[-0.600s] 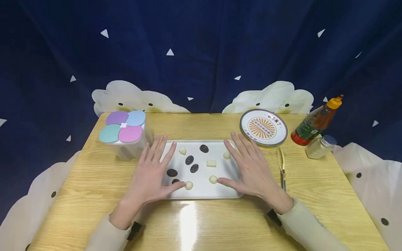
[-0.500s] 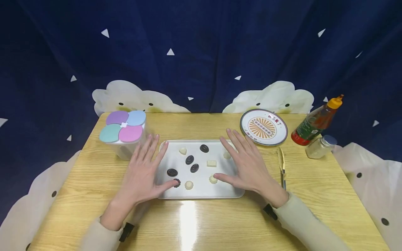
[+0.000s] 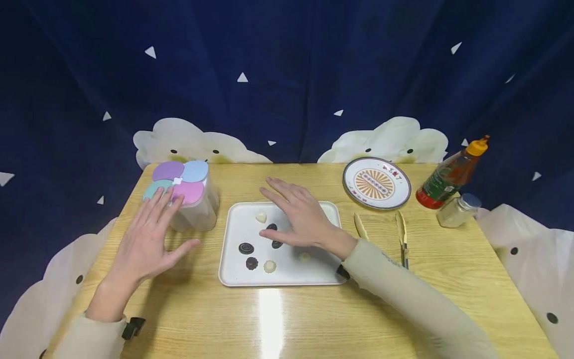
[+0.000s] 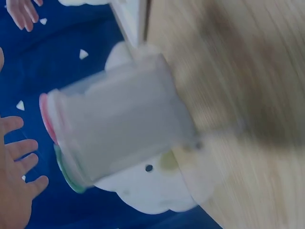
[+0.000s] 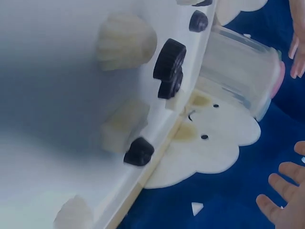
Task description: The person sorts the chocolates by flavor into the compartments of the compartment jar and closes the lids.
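My left hand (image 3: 143, 237), fingers spread, hovers in front of a translucent canister (image 3: 197, 214) with a petal-shaped purple, blue, green and pink lid (image 3: 187, 192). Its fingertips overlap the lid in the head view. In the left wrist view a gap shows between the hand and the canister. My right hand (image 3: 302, 214) is held over a white rectangular tray (image 3: 233, 274), its fingers extended and holding nothing. Dark and white chocolates lie on the tray, among them a swirled dark oval (image 3: 246, 248), a dark fluted one (image 3: 251, 263) and a white fluted one (image 3: 269, 266). The right hand hides several others.
Right of the tray lie tongs (image 3: 401, 229), partly under the right forearm. A patterned plate (image 3: 376, 183) is at the back. A red sauce bottle (image 3: 448, 177) and a small lidded jar (image 3: 457, 212) stand at the right. A navy curtain (image 3: 287, 75) hangs behind the table.
My left hand has moved left, off the tray to the canister. The right hand has shifted left and a little back over the tray's middle, uncovering one arm of the tongs.
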Demonstrator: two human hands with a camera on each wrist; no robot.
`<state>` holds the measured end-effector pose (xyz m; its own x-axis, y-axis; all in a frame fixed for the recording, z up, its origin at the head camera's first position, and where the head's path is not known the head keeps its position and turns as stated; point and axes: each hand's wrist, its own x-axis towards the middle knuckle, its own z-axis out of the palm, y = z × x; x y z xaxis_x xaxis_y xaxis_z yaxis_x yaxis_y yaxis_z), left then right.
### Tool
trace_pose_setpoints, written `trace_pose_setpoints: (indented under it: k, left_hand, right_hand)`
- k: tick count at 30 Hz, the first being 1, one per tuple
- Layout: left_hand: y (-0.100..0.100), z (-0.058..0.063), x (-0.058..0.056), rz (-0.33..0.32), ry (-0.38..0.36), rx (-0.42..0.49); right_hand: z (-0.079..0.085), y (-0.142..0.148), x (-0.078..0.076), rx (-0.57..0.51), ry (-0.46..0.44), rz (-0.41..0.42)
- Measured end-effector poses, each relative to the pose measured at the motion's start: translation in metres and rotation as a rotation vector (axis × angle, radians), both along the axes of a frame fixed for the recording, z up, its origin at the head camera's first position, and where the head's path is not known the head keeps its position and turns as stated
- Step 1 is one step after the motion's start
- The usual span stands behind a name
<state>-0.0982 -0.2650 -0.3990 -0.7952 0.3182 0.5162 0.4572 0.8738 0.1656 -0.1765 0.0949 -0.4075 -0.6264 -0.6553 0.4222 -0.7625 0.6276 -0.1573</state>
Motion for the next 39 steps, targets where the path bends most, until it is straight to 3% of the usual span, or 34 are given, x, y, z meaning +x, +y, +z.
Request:
trace_pose_setpoints:
  k: [7, 20, 30, 39]
  left_hand:
    - [-0.016, -0.002, -0.015, 0.008, 0.082, -0.015]
    - [-0.029, -0.003, -0.035, 0.012, 0.132, -0.022]
    - [-0.031, -0.004, -0.044, -0.008, 0.252, -0.055]
    - [-0.031, -0.002, -0.051, -0.039, 0.311, -0.09]
  right_hand:
    - [-0.004, -0.042, -0.017, 0.044, -0.001, 0.054]
    - [0.001, -0.108, -0.044, 0.117, -0.09, 0.114]
    - [0.009, -0.137, -0.056, 0.098, -0.013, 0.152]
    - [0.013, -0.15, -0.059, 0.116, 0.038, 0.228]
